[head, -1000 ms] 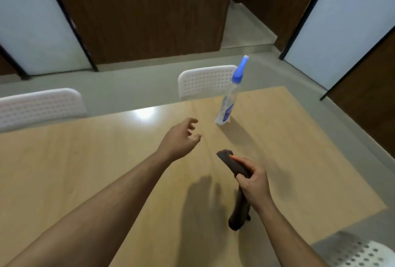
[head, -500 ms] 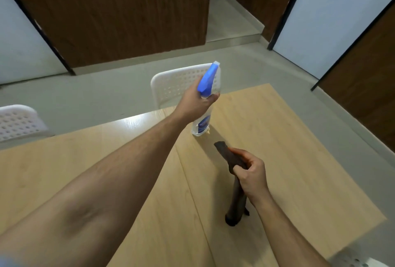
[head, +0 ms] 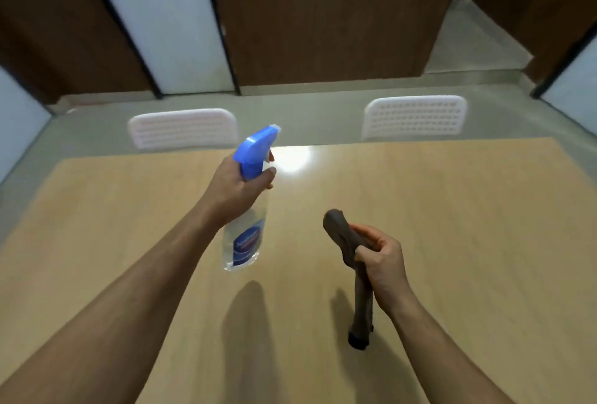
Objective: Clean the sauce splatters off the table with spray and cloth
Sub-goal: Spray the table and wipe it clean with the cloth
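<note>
The spray bottle [head: 244, 235], which a second ago stood on the far right part of the wooden table [head: 452, 209] with the left hand [head: 237, 188] only reaching toward it, is now off the surface and hangs in the air over the middle of the table, its shadow lying on the wood below and nearer the person. The left hand grips the neck just under the blue trigger head [head: 255, 151], fingers curled round it, with a fingertip showing at the front near the trigger; whether it is already pressing the trigger I cannot tell, since the frame is a little blurred there. The right hand [head: 382, 266] holds the dark brown cloth [head: 347, 242] as it did before, bunched in a closed fist, one end sticking up past the thumb and the rest trailing down below the hand, apparently clear of the table. The view has also swung, so two white perforated chairs [head: 415, 116] now sit behind the far edge. With both tools in hand, the pick-up step looks done and spraying comes next. No sauce splatters are visible on the wood in this view, so the spot to aim at is uncertain; the glare patch near the nozzle may hide something.
</note>
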